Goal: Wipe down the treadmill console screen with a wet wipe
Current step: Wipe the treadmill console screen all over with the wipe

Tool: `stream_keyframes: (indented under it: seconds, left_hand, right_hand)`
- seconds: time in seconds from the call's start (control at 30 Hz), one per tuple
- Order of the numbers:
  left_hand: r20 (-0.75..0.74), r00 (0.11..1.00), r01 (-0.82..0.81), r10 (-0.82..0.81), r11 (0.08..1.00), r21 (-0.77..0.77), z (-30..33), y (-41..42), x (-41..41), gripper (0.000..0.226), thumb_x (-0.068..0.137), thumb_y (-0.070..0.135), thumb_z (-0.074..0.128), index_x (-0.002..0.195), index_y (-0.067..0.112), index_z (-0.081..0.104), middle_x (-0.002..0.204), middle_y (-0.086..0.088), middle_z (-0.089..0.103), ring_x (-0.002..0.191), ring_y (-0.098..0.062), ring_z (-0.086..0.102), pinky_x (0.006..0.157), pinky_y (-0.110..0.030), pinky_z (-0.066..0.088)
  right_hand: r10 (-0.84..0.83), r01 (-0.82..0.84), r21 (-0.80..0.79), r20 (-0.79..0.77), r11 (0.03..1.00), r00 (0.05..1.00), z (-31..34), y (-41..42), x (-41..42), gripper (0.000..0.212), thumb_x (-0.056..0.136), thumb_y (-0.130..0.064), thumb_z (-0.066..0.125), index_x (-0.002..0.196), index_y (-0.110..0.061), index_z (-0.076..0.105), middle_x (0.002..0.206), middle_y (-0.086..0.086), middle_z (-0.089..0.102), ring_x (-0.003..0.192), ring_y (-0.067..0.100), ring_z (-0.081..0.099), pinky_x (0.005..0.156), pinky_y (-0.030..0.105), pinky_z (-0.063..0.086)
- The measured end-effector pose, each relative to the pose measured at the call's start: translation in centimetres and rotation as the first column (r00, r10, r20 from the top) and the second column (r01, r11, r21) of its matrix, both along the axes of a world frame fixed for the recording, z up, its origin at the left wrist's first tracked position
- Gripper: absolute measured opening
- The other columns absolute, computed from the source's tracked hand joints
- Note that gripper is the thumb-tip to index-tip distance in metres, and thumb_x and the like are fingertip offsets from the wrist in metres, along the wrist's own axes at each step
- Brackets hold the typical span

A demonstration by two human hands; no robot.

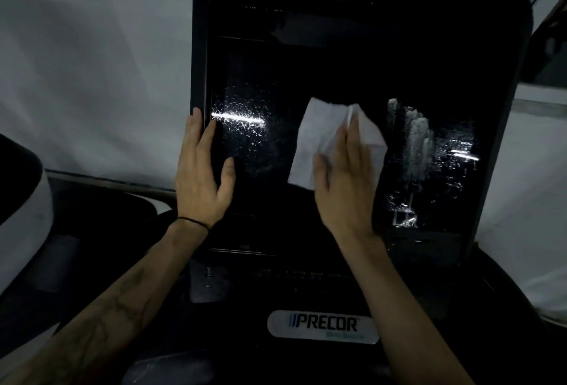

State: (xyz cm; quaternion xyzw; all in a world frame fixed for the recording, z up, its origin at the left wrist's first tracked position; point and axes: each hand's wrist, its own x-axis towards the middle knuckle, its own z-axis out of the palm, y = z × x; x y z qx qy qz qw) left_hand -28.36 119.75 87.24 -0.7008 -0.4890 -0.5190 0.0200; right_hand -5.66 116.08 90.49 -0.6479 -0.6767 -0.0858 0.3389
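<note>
White wet wipe (319,142) lies flat under the straight fingers of the right hand (343,179), pressed on the console screen (337,71). Left hand (202,169), open, steadies the edge. Better to push with even pressure toward the streaks on its right.

Gym: Precor-badged treadmill console (322,326)

We could read only one piece of text: the brand name "PRECOR" in dark capital letters, with slanted blue stripes just before it, on a pale oval badge (322,327) fixed to the dark treadmill console (497,47) below its screen. Under the name we saw a smaller line of bluish print, but it was too blurred to make out.
</note>
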Motion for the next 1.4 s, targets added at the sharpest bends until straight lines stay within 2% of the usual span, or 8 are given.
stream_keyframes:
  seconds: [0.13,0.37,0.5,0.63,0.83,1.1,1.27,1.4]
  left_hand:
    - [-0.001,1.000,0.000,0.000,1.000,-0.007,0.1,-0.2,0.0,0.061,0.105,0.030,0.044,0.154,-0.004,0.034,0.169,-0.022,0.020,0.159,-0.033,0.017,0.128,-0.049,0.023]
    - [0.022,1.000,0.009,-0.009,1.000,0.002,0.1,-0.3,0.0,0.062,0.104,0.031,0.043,0.154,-0.004,0.033,0.169,-0.021,0.021,0.159,-0.033,0.019,0.128,-0.047,0.023]
    - [0.012,1.000,0.014,-0.014,1.000,0.000,0.1,-0.3,0.1,0.062,0.104,0.031,0.042,0.154,-0.005,0.033,0.169,-0.022,0.020,0.159,-0.033,0.018,0.128,-0.048,0.023]
    - [0.028,0.999,0.018,-0.017,1.000,-0.015,0.0,-0.3,0.1,0.062,0.104,0.030,0.043,0.155,-0.003,0.033,0.170,-0.019,0.019,0.159,-0.031,0.017,0.127,-0.050,0.024]
    - [0.010,1.000,0.007,-0.007,1.000,-0.009,0.1,-0.3,0.1,0.061,0.104,0.030,0.043,0.155,-0.003,0.033,0.170,-0.020,0.019,0.159,-0.031,0.017,0.127,-0.049,0.024]
    - [0.018,1.000,0.005,-0.005,1.000,-0.011,0.1,-0.2,0.0,0.062,0.104,0.031,0.043,0.154,-0.003,0.034,0.170,-0.019,0.020,0.159,-0.031,0.018,0.128,-0.047,0.023]
    - [0.017,1.000,0.005,-0.005,1.000,-0.007,0.0,-0.3,0.1,0.061,0.104,0.030,0.043,0.154,-0.004,0.035,0.170,-0.020,0.020,0.159,-0.032,0.018,0.127,-0.049,0.024]
    - [-0.014,1.000,-0.016,0.016,1.000,0.004,0.1,-0.1,0.0,0.061,0.105,0.033,0.042,0.153,-0.005,0.036,0.169,-0.022,0.020,0.159,-0.034,0.018,0.128,-0.046,0.022]
  right_hand:
    - [0.066,-0.066,-0.003,0.093,0.998,0.993,0.4,1.4,-1.6,0.066,0.108,-0.044,0.032,0.158,-0.002,0.023,0.171,0.005,0.001,0.152,0.027,0.027,0.125,0.038,0.022]
    - [0.017,-0.017,0.001,0.040,1.000,0.999,-0.1,0.3,-0.6,0.065,0.109,-0.039,0.036,0.159,0.000,0.021,0.171,0.006,0.000,0.154,0.025,0.022,0.124,0.043,0.026]
    - [0.037,-0.038,0.015,0.096,0.999,0.995,2.2,3.2,-0.4,0.066,0.109,-0.044,0.030,0.158,-0.001,0.023,0.171,0.007,0.002,0.155,0.024,0.020,0.128,0.037,0.012]
    - [-0.021,0.021,0.016,0.002,1.000,1.000,2.3,2.4,0.5,0.067,0.109,-0.043,0.031,0.159,-0.001,0.020,0.171,0.004,-0.003,0.155,0.022,0.017,0.127,0.041,0.017]
    - [0.043,-0.043,-0.002,0.083,0.999,0.996,3.0,3.6,-1.5,0.069,0.108,-0.049,0.024,0.160,-0.003,0.018,0.171,0.004,-0.004,0.155,0.022,0.018,0.127,0.035,0.008]
    - [0.038,-0.041,0.024,0.112,0.999,0.993,2.8,3.7,-1.4,0.070,0.108,-0.049,0.025,0.159,-0.002,0.022,0.171,0.007,0.002,0.155,0.024,0.020,0.127,0.041,0.016]
    - [-0.042,0.041,0.035,0.016,0.999,0.999,2.6,3.1,-0.5,0.067,0.109,-0.045,0.031,0.158,0.000,0.024,0.171,0.008,0.000,0.153,0.027,0.023,0.124,0.047,0.024]
    - [0.031,-0.035,0.028,0.135,0.999,0.990,2.9,4.0,-2.0,0.069,0.107,-0.049,0.028,0.159,-0.003,0.023,0.171,0.007,0.003,0.151,0.029,0.028,0.127,0.042,0.018]
